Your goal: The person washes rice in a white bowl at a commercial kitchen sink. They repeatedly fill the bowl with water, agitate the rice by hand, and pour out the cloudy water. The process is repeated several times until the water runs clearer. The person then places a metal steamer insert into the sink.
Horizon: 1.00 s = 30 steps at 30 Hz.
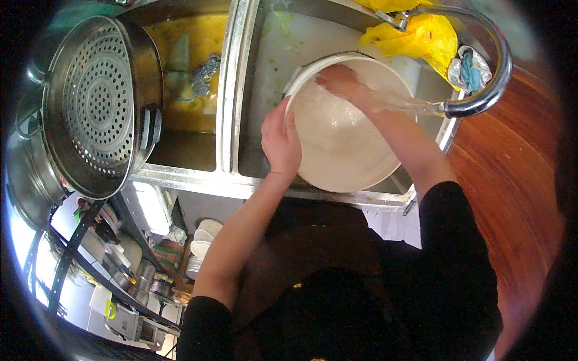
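Note:
A large off-white round tub [347,149] is tilted over the right sink basin, its mouth facing up towards me. My left hand [281,140] grips its left rim, thumb on the inside and fingers along the outer wall. Inside the tub, my right hand [338,80] is against the upper inner wall; its fingers are blurred, and I see no tool in it. A stream of water [406,104] runs from the curved chrome faucet [478,101] across my right forearm into the tub.
A perforated steamer pot [101,101] stands tilted at the left basin, which holds brownish water [189,36] and a steel-wool scourer [205,74]. A metal divider [229,90] separates the basins. A yellow plastic bag [429,38] and a grey-blue cloth [470,72] lie behind the faucet.

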Available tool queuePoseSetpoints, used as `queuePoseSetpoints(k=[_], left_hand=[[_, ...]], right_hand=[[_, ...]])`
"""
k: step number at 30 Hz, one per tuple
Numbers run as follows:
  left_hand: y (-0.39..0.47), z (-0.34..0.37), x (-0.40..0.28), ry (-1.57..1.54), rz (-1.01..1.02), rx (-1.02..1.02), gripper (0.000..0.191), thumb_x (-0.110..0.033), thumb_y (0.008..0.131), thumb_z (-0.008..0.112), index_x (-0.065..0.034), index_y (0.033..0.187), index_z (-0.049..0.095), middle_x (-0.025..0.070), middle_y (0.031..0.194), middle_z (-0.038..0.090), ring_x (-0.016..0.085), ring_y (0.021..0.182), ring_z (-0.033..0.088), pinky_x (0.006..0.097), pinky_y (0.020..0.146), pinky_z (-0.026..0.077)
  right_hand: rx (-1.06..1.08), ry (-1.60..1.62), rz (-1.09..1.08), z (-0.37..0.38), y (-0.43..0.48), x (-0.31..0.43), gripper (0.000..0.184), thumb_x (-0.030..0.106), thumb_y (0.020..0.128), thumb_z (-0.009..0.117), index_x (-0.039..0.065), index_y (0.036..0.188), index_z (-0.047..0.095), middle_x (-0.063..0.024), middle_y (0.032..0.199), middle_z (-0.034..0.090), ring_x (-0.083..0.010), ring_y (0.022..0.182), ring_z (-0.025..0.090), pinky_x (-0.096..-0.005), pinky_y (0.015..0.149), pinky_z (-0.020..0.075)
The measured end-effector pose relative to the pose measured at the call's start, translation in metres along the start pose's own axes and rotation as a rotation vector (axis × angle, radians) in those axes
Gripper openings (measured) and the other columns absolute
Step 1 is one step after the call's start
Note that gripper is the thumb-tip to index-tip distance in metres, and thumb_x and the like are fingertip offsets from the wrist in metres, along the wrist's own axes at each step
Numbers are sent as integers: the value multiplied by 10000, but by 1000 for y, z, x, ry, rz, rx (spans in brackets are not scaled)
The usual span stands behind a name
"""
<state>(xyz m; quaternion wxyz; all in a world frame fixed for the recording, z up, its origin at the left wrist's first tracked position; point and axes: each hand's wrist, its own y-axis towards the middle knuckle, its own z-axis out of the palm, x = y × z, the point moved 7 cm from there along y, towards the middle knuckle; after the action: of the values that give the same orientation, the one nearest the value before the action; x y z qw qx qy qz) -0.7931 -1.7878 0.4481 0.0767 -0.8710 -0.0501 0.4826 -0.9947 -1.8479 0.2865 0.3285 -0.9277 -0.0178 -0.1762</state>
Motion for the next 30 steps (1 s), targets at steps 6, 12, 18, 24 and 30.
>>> queuePoseSetpoints(k=[6,12,18,24,30], left_hand=[[0,1,-2,-1,-28,24,290,-195,970,519,-106,1233,604,135,1119,621,334,1061,556,425,933,435],[-1,1,-5,6,-23,-5,300,-228,977,509,-124,1244,598,122,1124,616,326,1076,545,422,937,431],[-1,2,-3,18,-41,31,306,-242,983,498,-135,1256,588,122,1113,606,337,1062,541,426,940,422],[-2,-2,-5,78,-15,10,309,-207,990,463,-71,1227,607,157,1095,630,329,1040,582,408,926,442],[-3,2,-2,58,-16,33,303,-235,982,505,-124,1250,593,125,1123,605,322,1062,551,423,934,429]], right_hand=[[194,66,-88,60,-26,-77,457,395,969,453,65,1267,560,-175,1268,587,-321,1167,550,-396,1040,411],[268,643,300,130,-56,-87,456,396,976,449,65,1270,558,-156,1224,609,-305,1117,575,-413,1013,433],[193,1865,860,206,-88,-4,455,397,983,444,65,1273,555,-136,1181,632,-289,1068,600,-429,987,454],[-214,1729,568,117,-45,8,453,397,990,440,65,1276,553,-116,1137,654,-273,1018,626,-446,960,476],[30,30,-51,17,-19,-27,503,417,956,509,29,1274,542,-165,1172,636,-273,1059,623,-471,933,467]])
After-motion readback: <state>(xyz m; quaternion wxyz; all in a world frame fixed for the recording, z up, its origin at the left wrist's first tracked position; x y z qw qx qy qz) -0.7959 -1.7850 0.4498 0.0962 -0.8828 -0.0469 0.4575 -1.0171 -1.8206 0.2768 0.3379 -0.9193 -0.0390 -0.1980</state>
